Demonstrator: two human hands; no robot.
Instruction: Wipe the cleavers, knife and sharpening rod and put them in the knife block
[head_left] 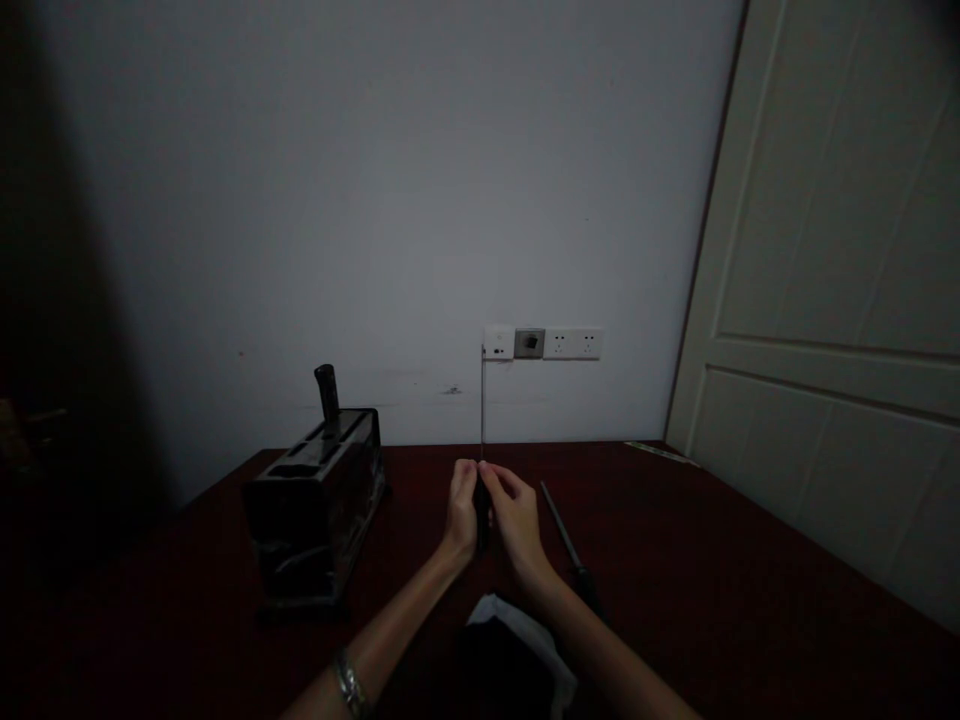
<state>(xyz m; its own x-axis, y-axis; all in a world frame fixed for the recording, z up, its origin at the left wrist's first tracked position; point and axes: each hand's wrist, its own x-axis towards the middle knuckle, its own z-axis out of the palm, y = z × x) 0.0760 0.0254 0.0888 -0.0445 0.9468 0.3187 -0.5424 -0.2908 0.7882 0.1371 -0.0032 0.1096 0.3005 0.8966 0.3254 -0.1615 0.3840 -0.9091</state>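
Note:
My left hand (460, 512) and my right hand (517, 520) meet over the dark red table (750, 580), fingers closed round a dark handle between them. It looks like a knife (481, 400) held upright, its thin blade seen edge-on and rising in front of the wall. A bracelet sits on my left wrist. A dark knife block (315, 500) stands to the left of my hands, with one black handle (327, 395) sticking up out of a slot. A long thin sharpening rod (564, 535) lies on the table just right of my right hand.
A white cloth or paper (525, 640) lies near the table's front edge between my forearms. Wall sockets (544, 343) sit on the white wall behind the table. A pale door (840, 300) stands at the right. The room is dim and the left side is in shadow.

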